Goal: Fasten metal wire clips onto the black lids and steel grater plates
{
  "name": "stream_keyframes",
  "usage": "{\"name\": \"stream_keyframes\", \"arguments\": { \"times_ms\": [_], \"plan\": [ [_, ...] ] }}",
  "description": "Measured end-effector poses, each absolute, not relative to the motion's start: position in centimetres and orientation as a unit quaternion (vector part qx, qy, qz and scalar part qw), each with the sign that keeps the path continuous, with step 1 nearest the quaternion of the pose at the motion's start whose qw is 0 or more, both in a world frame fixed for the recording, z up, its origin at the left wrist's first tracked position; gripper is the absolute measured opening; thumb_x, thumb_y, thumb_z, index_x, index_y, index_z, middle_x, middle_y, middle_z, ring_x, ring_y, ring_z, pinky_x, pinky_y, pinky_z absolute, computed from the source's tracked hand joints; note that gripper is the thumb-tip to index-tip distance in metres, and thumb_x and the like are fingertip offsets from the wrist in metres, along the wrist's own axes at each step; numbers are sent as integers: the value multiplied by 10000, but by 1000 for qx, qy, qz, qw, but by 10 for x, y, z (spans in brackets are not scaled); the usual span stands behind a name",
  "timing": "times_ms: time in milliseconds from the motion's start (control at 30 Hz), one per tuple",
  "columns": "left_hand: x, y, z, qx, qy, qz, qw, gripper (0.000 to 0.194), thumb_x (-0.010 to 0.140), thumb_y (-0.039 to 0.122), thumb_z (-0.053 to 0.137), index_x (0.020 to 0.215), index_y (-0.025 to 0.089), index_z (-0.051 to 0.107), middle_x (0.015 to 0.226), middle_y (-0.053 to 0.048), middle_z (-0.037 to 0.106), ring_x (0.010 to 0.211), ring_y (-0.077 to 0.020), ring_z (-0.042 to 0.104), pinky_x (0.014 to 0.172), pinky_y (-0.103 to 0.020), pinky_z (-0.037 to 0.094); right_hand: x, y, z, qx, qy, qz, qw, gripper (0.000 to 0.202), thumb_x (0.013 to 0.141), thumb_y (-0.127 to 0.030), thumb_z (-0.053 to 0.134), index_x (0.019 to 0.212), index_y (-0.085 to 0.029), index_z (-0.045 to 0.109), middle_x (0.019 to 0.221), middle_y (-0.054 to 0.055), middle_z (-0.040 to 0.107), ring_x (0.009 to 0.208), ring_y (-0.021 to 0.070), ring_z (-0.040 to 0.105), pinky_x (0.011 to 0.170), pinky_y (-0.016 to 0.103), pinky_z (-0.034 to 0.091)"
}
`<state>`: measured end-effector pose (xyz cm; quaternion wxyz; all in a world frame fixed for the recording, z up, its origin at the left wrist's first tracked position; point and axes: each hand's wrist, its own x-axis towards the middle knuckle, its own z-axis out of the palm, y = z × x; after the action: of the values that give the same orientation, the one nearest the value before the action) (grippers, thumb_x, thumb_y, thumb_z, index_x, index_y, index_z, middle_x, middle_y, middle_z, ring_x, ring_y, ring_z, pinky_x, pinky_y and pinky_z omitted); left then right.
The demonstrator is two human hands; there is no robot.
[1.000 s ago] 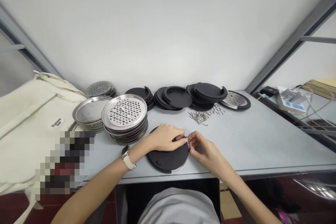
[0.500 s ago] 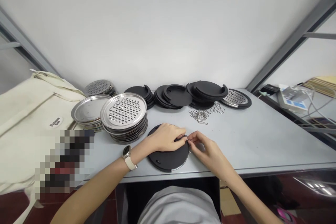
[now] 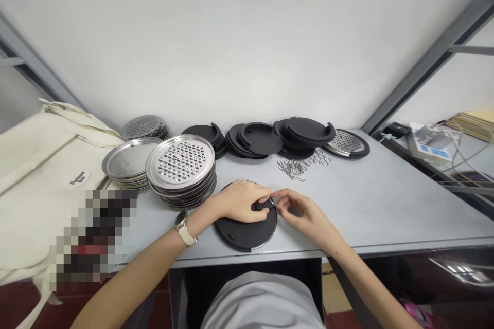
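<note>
One black disc (image 3: 245,234) lies flat near the front edge of the bench (image 3: 378,205), seen from the head camera. The left hand (image 3: 244,201) rests on top of it, thumb and forefinger parted, gripping nothing visible. At the disc's right rim, the right hand (image 3: 304,216) has thumb and forefinger nearly together on a small shiny metal piece (image 3: 272,202). Beyond lie metal hooks (image 3: 292,169) and rings (image 3: 320,158); a stack of perforated metal discs (image 3: 180,162) stands to the left
</note>
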<state>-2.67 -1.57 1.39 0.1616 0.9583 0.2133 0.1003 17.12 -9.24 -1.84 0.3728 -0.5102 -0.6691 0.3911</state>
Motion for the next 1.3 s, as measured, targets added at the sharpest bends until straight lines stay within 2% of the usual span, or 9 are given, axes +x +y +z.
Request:
{"name": "stream_keyframes", "arguments": {
  "times_ms": [233,467,667,1000,1300],
  "plan": [
    [-25,-16,11,967,196,111,122,160,810,319,533,725,196,478,681,20,571,601,-133,488,555,-270,270,174,-91,-19,-501,-680,389,369,204,901,-284,527,1059,-191,618,757,7,609,729,154,568,707,265,450],
    [-25,-16,9,972,181,113,98,163,832,312,512,723,190,509,697,11,581,623,-132,509,589,-263,311,175,-91,-14,-502,-674,407,357,296,926,-406,494,1041,-177,643,725,10,611,714,162,568,680,259,459],
    [-25,-16,10,973,180,114,87,136,835,303,510,760,192,533,717,9,597,635,-136,529,587,-270,323,176,-89,-17,-500,-670,412,363,314,918,-414,515,1093,-179,626,693,4,599,679,154,556,671,267,464],
    [-25,-15,7,975,179,107,83,179,806,331,550,707,190,504,682,8,590,626,-145,544,579,-283,336,179,-86,-24,-498,-649,434,377,347,857,-436,596,1070,-169,655,853,63,689,814,196,625,778,339,514],
    [-25,-15,8,973,183,107,90,191,813,340,554,710,190,499,683,10,590,630,-140,543,570,-279,326,184,-89,-10,-486,-663,456,342,424,794,-426,688,1138,-182,656,869,52,677,861,199,626,835,336,505]
  ]
}}
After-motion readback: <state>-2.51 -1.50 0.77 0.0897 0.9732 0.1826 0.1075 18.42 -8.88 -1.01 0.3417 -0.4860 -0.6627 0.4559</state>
